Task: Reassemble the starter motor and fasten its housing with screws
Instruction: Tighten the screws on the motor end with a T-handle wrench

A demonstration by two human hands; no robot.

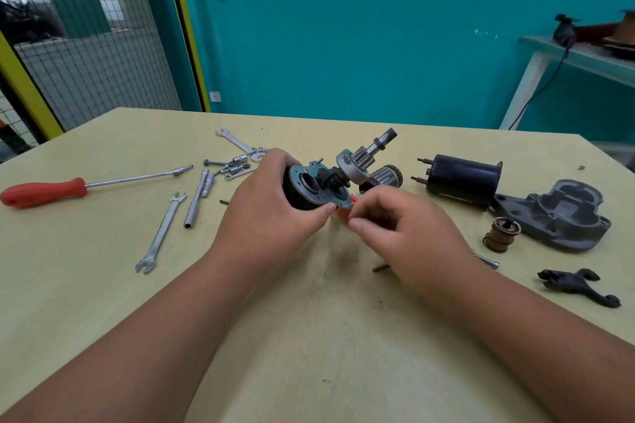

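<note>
Forearms come in from the bottom edge, head view only.

Left hand (271, 213): fingers and thumb wrapped round the dark motor body (299, 192), lifted off the table (309, 336) with its open flanged face turned up and right. Judgement: held so for access to that face.

Geared shaft (364, 156) stands tilted out of the flange, apparently seated but not yet covered.

Right hand (405, 230): fingers curled together, thumb tip at a red piece (343, 213) just under the flange. Blurred; cannot tell whether it pinches that piece or only touches it.

Around:
- copper-wound rotor (386, 177) just behind the hands;
- black cylinder (460, 180) right of it;
- grey housing cover (556, 216) far right, well apart from the motor body, so fastening is not yet begun;
- spring cap (500, 233) beside the cover; black fork (580, 285) nearer;
- long bolt (486, 259) partly hidden by the right wrist;
- red screwdriver (44, 191), wrenches (161, 233) and sockets (237, 161) left.

Obstruction: the right hand hides the flange's lower edge.
</note>
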